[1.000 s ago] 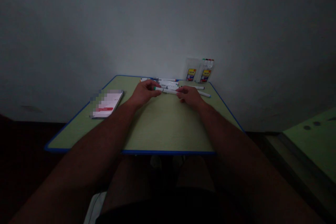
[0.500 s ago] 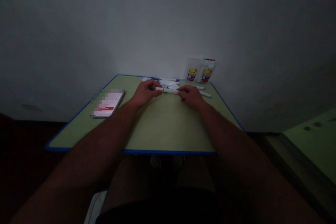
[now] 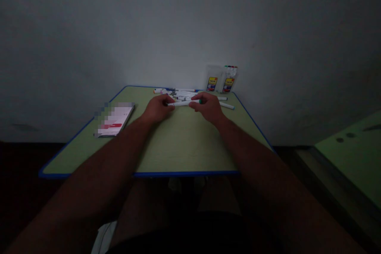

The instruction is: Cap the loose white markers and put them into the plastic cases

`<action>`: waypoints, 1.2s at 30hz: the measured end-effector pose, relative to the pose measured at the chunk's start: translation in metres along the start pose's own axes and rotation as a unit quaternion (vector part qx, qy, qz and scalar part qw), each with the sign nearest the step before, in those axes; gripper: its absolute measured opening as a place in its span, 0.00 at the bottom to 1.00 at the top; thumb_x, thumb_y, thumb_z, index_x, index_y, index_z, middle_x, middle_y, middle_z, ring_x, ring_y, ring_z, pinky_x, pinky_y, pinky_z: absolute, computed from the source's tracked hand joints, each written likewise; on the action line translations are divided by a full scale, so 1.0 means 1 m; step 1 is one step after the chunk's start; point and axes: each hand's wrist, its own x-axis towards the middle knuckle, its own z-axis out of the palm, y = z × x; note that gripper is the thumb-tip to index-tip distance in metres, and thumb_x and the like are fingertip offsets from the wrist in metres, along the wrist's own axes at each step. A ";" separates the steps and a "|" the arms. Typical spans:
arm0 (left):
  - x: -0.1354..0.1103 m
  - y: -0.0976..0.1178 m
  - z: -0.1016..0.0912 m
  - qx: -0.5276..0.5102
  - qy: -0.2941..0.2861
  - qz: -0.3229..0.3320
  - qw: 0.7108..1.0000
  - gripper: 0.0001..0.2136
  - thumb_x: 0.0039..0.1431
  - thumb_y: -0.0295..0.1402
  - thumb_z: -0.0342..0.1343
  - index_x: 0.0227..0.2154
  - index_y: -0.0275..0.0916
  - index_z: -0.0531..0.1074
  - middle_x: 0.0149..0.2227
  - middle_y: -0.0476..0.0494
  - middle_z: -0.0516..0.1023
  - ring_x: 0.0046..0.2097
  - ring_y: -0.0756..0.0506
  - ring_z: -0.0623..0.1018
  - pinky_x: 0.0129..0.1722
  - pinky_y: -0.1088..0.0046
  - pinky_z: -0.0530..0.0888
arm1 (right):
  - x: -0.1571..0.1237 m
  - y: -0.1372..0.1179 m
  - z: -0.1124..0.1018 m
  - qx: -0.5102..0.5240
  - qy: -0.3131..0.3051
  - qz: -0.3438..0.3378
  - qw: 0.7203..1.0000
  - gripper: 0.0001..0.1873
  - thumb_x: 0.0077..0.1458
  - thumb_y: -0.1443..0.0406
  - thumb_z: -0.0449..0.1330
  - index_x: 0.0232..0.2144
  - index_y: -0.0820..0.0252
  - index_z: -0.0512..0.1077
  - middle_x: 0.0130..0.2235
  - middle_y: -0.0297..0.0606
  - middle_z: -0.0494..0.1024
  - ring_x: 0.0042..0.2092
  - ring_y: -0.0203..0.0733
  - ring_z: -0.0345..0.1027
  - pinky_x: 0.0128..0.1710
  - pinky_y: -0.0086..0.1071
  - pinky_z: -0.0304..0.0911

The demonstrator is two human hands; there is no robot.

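Note:
Between my two hands a white marker (image 3: pixel 182 103) with a green end lies nearly level, just above the table (image 3: pixel 181 139). My left hand (image 3: pixel 157 108) pinches its left end. My right hand (image 3: pixel 207 106) is closed round the right end, where the green tip shows by the fingers. Behind them, several white markers (image 3: pixel 186 94) lie in a loose pile at the far edge. Another white marker (image 3: pixel 227 105) with a bluish end lies just right of my right hand.
Two clear marker cases (image 3: pixel 228 81) with yellow labels stand against the wall at the back right; one holds several markers with coloured ends. A phone-like slab (image 3: pixel 114 121) with a pale, partly blurred face lies at the left. The table has a blue rim.
The marker's green end was at my left hand and is now at my right. The view has shifted slightly, moving the table a little left.

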 end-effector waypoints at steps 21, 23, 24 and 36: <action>-0.001 0.004 -0.002 -0.019 0.000 0.007 1.000 0.07 0.42 0.27 0.67 0.27 0.39 0.78 0.26 0.49 0.76 0.29 0.48 0.72 0.32 0.71 0.67 | 0.005 0.015 -0.008 -0.056 -0.039 0.036 0.997 0.06 0.51 0.67 0.66 0.34 0.62 0.81 0.23 0.34 0.78 0.24 0.34 0.71 0.28 0.29 0.67; -0.001 0.003 -0.001 -0.042 -0.006 0.000 0.999 0.07 0.41 0.27 0.68 0.26 0.38 0.78 0.26 0.50 0.77 0.28 0.49 0.72 0.31 0.71 0.68 | 0.005 0.016 -0.011 -0.036 -0.045 0.045 0.997 0.07 0.51 0.68 0.65 0.34 0.63 0.81 0.22 0.33 0.77 0.23 0.34 0.70 0.26 0.28 0.66; -0.001 0.003 0.000 -0.054 -0.008 -0.003 0.998 0.07 0.40 0.28 0.68 0.26 0.38 0.78 0.25 0.50 0.77 0.28 0.49 0.72 0.31 0.71 0.68 | 0.005 0.016 -0.011 -0.027 -0.048 0.049 0.997 0.07 0.51 0.68 0.65 0.34 0.64 0.81 0.21 0.33 0.76 0.22 0.33 0.69 0.26 0.27 0.66; -0.001 0.009 0.005 -0.114 -0.008 -0.018 0.993 0.07 0.38 0.25 0.69 0.23 0.37 0.78 0.23 0.50 0.77 0.26 0.51 0.70 0.28 0.72 0.67 | 0.007 0.021 -0.018 -0.015 -0.059 0.046 0.997 0.09 0.49 0.64 0.67 0.33 0.63 0.81 0.20 0.33 0.76 0.21 0.33 0.68 0.27 0.28 0.66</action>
